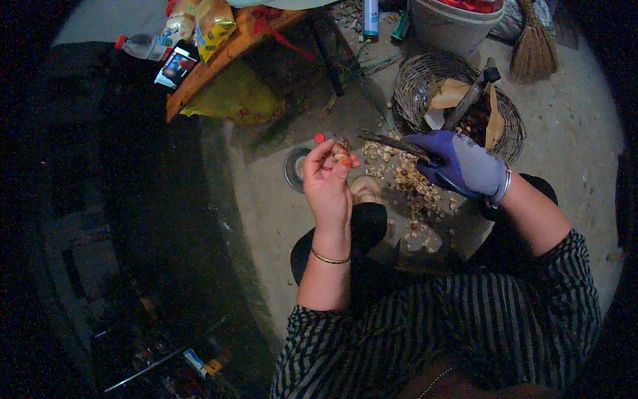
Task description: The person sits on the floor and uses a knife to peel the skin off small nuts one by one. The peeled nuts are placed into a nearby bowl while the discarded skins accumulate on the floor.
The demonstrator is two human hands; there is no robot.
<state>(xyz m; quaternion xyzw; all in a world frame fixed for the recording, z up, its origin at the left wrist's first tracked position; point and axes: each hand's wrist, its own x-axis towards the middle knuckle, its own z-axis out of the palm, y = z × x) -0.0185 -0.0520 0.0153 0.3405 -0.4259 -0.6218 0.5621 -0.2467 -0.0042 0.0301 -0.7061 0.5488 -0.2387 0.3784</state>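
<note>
My left hand [325, 174] is bare and raised over the floor, its thumb and fingers pinching a small brown-and-pale piece [340, 151] that looks like a nut or shell. My right hand [456, 162], in a purple-and-grey work glove, grips a dark, long, narrow tool [386, 140]. The tool's tip points towards my left hand; its exact kind is unclear. Below and between the hands lies a heap of broken shells [416, 182] on the concrete floor. A metal bowl [286, 169] with pale contents stands just left of my left hand, partly hidden by it.
A wicker basket [411, 75] beyond my right hand holds dark brown pieces, cardboard and a thick stick-like handle [468, 102]. A bucket [448, 30] and a straw broom [533, 55] stand behind. A wooden table [199, 87] at upper left bears a phone [177, 66] and a plastic bottle [144, 47].
</note>
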